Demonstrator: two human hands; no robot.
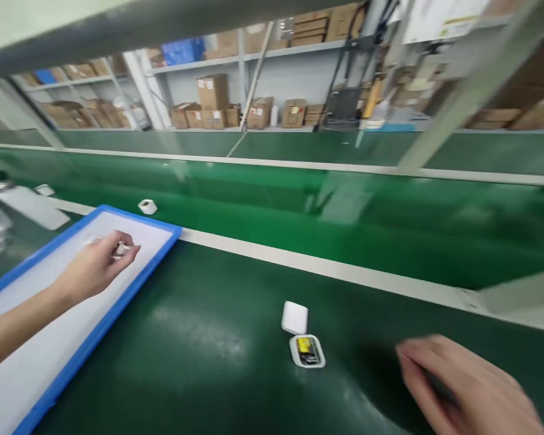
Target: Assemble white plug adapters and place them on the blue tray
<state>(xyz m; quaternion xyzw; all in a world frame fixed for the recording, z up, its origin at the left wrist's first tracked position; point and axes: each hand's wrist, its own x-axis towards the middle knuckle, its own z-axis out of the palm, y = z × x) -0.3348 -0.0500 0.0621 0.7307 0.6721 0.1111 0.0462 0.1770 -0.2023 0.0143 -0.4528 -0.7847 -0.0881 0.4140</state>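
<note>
My left hand (100, 264) reaches over a blue-rimmed white tray (131, 217) at the left, its fingers pinched round a small white piece I cannot name. My right hand (457, 380) hovers low at the lower right above the dark green table, blurred by motion, fingers held together and pointing left. Between the hands an open small white case (301, 337) lies on the table, lid flipped up, with a yellow part showing inside. It is nearer my right hand and touches neither.
A green conveyor belt (344, 211) runs across behind a white strip. One small white part (147, 206) lies on it beyond the tray. White sheets lie at far left. Shelves with cardboard boxes (213, 99) fill the background. A metal frame bar crosses overhead.
</note>
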